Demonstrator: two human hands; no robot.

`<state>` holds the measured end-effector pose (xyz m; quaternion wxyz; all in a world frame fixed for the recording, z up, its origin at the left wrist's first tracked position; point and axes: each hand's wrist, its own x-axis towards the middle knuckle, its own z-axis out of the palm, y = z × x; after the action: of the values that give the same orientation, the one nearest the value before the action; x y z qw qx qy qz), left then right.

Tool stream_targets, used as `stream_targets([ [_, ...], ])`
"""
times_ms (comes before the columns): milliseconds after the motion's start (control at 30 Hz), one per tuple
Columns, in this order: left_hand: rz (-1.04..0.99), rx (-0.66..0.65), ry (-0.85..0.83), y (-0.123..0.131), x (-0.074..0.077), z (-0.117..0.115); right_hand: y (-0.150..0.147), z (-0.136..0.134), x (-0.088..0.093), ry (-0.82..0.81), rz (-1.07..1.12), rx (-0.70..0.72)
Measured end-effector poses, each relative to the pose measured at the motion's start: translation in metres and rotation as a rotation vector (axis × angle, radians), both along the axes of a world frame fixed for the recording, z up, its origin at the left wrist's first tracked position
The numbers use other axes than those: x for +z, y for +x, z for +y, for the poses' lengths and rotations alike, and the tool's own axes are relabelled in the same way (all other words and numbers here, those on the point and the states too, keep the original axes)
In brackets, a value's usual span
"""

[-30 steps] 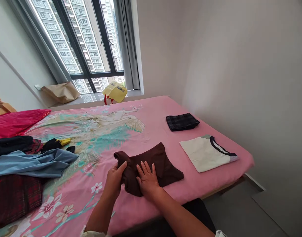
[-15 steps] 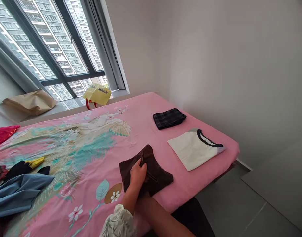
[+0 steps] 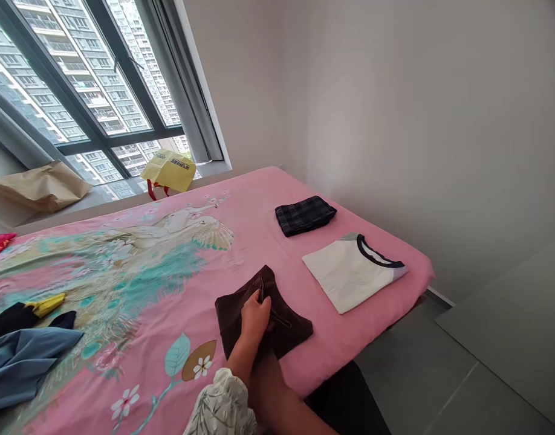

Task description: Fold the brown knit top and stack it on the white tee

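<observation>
A dark brown garment lies folded small on the pink bed sheet, near the front edge. My left hand rests on top of it, its fingers curled over the folded edge and gripping the cloth. My right forearm runs up beneath my left wrist; the right hand itself is hidden under the left hand and the garment.
A folded white t-shirt with a dark collar and a folded dark plaid piece lie to the right, near the wall. Loose blue cloth and black-and-yellow cloth lie at the left. Yellow bag and brown paper bag sit on the sill.
The brown garment has been folded over into a smaller packet. My left hand moved across onto its top and my right hand went out of sight beneath. The view swung right.
</observation>
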<state>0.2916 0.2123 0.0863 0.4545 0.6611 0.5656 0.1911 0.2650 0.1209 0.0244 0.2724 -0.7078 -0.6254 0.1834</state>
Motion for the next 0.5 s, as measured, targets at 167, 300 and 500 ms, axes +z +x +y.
stream_targets([
  [167,-0.076,-0.045,-0.084,-0.004,0.003,-0.006,0.002,-0.011,0.015,-0.046,0.020,0.067],
  [300,-0.055,-0.199,0.446,-0.051,0.002,-0.006,0.012,-0.042,0.018,-0.086,0.003,0.079],
  [500,0.222,-0.526,0.844,-0.114,-0.019,-0.001,0.033,-0.064,0.059,0.225,0.136,-0.011],
])
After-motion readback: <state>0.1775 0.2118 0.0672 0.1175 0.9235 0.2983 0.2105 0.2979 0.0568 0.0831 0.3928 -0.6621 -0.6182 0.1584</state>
